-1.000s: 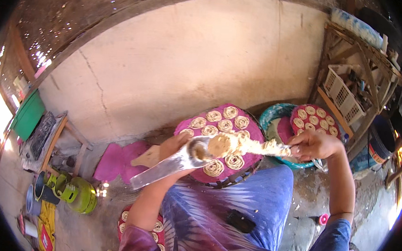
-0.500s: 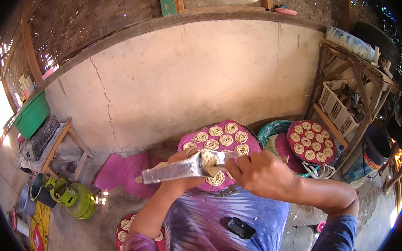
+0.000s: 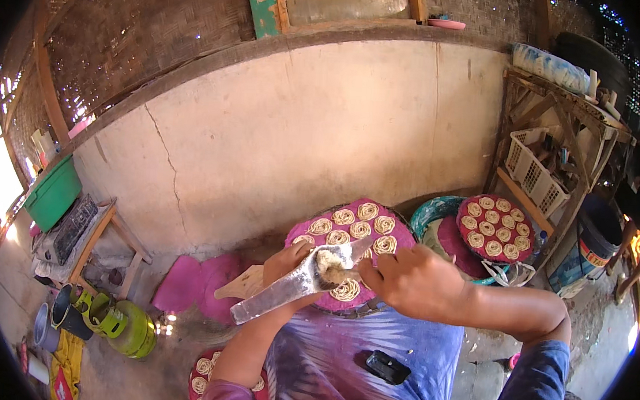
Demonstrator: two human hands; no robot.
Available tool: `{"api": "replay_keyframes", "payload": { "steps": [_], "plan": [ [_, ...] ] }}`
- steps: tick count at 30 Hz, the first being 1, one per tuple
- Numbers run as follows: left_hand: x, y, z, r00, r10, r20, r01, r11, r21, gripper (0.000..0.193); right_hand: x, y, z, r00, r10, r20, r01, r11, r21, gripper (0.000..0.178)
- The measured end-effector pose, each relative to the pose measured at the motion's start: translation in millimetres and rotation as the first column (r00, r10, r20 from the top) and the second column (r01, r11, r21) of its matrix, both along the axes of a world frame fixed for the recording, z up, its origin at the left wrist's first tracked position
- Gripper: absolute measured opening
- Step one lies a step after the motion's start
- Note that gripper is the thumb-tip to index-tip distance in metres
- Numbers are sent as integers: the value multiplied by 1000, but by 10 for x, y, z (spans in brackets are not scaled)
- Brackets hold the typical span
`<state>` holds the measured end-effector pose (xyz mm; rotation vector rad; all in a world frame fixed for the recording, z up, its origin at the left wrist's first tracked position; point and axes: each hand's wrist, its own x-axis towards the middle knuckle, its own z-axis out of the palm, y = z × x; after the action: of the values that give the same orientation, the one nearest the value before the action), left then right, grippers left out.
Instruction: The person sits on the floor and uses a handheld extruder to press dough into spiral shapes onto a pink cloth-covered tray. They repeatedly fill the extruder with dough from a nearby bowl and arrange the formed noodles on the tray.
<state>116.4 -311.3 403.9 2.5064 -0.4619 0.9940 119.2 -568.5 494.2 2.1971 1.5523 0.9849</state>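
My left hand (image 3: 287, 264) is closed round a hand-held dough press with a long pale, dusty metal arm (image 3: 274, 298) and a round opening. Pale dough (image 3: 328, 263) fills that opening. At the opening my right hand (image 3: 421, 283) is closed, its fingers touching the dough side; what they pinch is hidden. Beyond the fingertips a flat grey pointed end shows. A flat wooden piece (image 3: 240, 283) sticks out left of my left hand. Below and behind the press lies a round tray with pink cloth (image 3: 319, 213), carrying several coiled dough rosettes (image 3: 384, 224).
A second rosette tray (image 3: 472, 235) rests over a teal basin (image 3: 429, 210) at the right. Another tray (image 3: 199, 383) lies low by my left arm. A green gas cylinder (image 3: 132, 331) stands at left, a wooden shelf (image 3: 520, 102) at right. A black box (image 3: 388, 367) lies on my lap.
The press has tilted, its opening turning more toward me and its long arm swinging lower. The wooden piece now shows more. My right hand stays at the opening.
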Motion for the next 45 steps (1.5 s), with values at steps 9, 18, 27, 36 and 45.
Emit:
{"api": "replay_keyframes", "payload": {
  "steps": [9, 18, 27, 36, 45],
  "plan": [
    [11, 238, -12, 984, 130, 120, -142, 985, 95, 29, 21, -327, 13, 996, -71, -54, 81, 974, 210, 29],
    [53, 39, -99, 987, 149, -66, -152, 987, -54, 38, -66, -172, -130, 985, -81, -150, 95, 991, 93, 30],
    [130, 82, -145, 919, 388, 76, -384, 921, -62, 25, 101, -38, -1172, 445, 88, -891, 565, 744, 356, 20],
    [318, 278, -183, 892, 445, -78, -451, 887, -94, 30, 250, -370, -1536, 92, 595, -798, 503, 664, 553, 21],
    [-745, 960, 77, 985, -81, 153, 170, 611, -773, 27, 1230, -1323, -2061, 606, -548, -577, 761, 610, 220, 41]
  ]
}}
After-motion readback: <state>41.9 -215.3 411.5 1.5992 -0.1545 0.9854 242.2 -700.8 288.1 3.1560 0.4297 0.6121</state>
